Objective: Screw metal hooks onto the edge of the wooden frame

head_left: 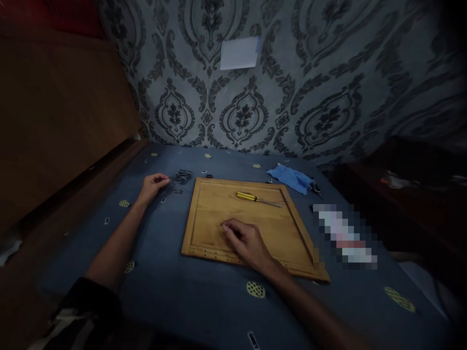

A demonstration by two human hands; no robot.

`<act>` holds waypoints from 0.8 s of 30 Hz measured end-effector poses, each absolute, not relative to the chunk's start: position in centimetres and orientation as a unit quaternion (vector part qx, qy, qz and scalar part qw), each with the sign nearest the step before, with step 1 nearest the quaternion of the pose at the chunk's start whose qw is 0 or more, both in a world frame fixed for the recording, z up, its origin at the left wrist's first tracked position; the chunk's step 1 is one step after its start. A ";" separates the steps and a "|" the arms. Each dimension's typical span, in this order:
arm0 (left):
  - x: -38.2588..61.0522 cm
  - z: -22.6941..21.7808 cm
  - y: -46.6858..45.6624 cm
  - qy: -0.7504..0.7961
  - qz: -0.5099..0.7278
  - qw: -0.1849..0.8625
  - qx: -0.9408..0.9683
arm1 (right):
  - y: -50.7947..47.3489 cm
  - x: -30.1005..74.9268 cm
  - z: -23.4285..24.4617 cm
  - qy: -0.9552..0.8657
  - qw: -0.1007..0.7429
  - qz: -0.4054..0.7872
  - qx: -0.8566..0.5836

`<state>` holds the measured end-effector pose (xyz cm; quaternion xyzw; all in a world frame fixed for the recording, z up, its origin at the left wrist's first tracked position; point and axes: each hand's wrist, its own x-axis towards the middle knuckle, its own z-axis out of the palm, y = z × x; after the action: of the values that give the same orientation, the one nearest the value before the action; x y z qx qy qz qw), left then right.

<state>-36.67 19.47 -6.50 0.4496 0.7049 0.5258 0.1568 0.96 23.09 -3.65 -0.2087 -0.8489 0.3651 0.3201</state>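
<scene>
A framed wooden panel (211,214) lies flat on the blue patterned cloth, with a row of small dark holes along its near edge. Over its near half is my right hand (248,240), thumb and fingers pressed together; whatever is between them is too small to make out. My left hand (153,187) pinches at the panel's left, beside a heap of dark metal pieces (183,175) and a smaller pile of screw-like bits (177,191). What its fingertips hold is unclear. On the panel's far half rests a screwdriver (248,196) with a yellow and black handle.
A crumpled blue cloth (292,178) lies beyond the panel's far right corner, with a dark object (315,186) at its end. Right of the panel is a pixelated item (343,236). A wooden cabinet (65,121) borders the left; a patterned wall (244,112) stands behind.
</scene>
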 end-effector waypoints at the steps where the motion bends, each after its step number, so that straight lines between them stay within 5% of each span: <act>1: -36.6 -6.5 19.2 0.706 0.517 0.163 0.455 | 23.1 1.0 -3.7 -0.849 0.319 0.366 -0.210; 24: -33.4 -4.6 15.2 0.729 0.255 0.104 0.627 | 23.1 0.8 -3.9 -0.847 0.317 0.365 -0.220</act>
<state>-33.43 15.17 -4.64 0.6270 0.7286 0.2554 0.1040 0.82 23.08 -3.95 -0.2201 -0.8473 0.3646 0.3174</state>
